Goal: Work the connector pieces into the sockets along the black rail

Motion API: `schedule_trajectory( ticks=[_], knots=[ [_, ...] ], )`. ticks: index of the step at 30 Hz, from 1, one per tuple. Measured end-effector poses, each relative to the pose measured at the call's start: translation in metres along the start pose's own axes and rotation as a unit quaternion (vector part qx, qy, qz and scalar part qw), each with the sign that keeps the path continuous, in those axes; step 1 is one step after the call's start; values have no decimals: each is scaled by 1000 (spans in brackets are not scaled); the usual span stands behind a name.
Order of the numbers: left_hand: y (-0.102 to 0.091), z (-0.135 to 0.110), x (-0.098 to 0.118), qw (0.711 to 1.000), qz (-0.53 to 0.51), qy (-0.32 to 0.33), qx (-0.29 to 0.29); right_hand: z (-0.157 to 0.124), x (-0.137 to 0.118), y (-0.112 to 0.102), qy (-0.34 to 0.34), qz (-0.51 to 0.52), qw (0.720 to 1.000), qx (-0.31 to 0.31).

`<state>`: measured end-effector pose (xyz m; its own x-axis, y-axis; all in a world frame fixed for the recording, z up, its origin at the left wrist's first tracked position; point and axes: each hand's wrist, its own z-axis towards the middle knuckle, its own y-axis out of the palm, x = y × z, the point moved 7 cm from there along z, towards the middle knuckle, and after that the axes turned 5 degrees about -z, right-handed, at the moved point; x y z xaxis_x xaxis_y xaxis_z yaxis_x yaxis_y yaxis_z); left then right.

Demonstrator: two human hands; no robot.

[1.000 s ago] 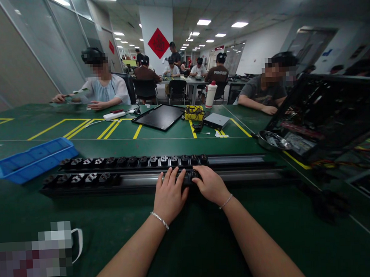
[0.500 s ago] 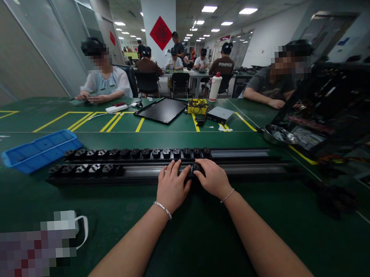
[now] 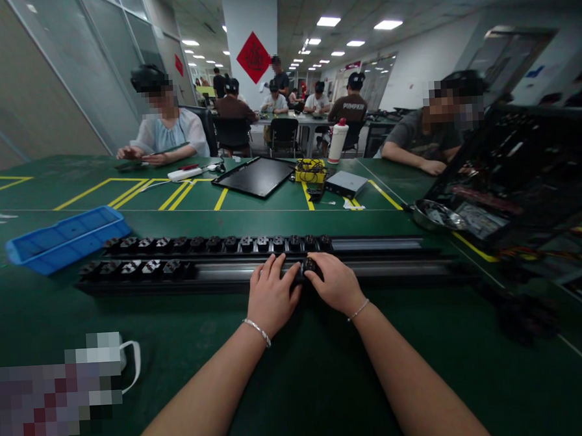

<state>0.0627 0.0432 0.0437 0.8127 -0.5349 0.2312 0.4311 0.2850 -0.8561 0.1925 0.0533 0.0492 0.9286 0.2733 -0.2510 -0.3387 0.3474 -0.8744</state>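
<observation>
Two long black rails lie side by side across the green table. The far rail [image 3: 380, 242] carries a row of several small black socket modules [image 3: 214, 244]. The near rail [image 3: 405, 268] has a few modules at its left end [image 3: 137, 269]. My left hand [image 3: 271, 295] rests on the near rail with its fingers spread flat. My right hand [image 3: 334, 283] sits just to the right of it, fingers curled and pinching a small black module [image 3: 308, 266] against the near rail. Both wrists wear thin bracelets.
A blue plastic tray [image 3: 62, 238] lies left of the rails. A metal bowl [image 3: 434, 214] and an open black computer case [image 3: 517, 167] stand to the right. A black panel [image 3: 254, 177], a yellow box [image 3: 310, 170] and a white bottle [image 3: 336, 141] sit farther back. Other people work at the tables.
My two hands have drawn slightly closer together over the near rail. The camera view has shifted a little; the rails and other objects stay where they were.
</observation>
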Motion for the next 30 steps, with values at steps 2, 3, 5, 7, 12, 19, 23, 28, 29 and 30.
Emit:
schedule_trajectory(
  ticks=[2, 3, 5, 7, 12, 19, 23, 28, 29, 30],
  knots=[
    [0, 0, 0, 1000, 0, -1, -1, 0, -1, -1, -2, 1, 1000, 7],
    [0, 0, 0, 1000, 0, -2, -2, 0, -1, -1, -1, 2, 1000, 11],
    [0, 0, 0, 1000, -1, -3, -1, 0, -2, -2, 2, 1, 1000, 20],
    [0, 0, 0, 1000, -1, -2, -3, -1, -2, -3, 4, -3, 1000, 27],
    [0, 0, -1, 1000, 3, -3, -7, -1, -3, -2, 9, -16, 999, 33],
    [1, 1, -2, 1000, -2, -9, -9, -4, -3, -1, 10, -34, 998, 46],
    [2, 1, -2, 1000, -3, -12, -10, -7, -4, -2, 23, -41, 997, 56],
    [2, 1, -2, 1000, -4, -12, -7, -9, -2, 0, 69, -37, 995, 67],
    [1, 1, -2, 1000, -4, -13, -5, -10, -2, 0, 80, -33, 994, 71],
    [1, 1, -2, 1000, -4, -13, -4, -10, -1, 0, 89, -30, 993, 76]
  ],
)
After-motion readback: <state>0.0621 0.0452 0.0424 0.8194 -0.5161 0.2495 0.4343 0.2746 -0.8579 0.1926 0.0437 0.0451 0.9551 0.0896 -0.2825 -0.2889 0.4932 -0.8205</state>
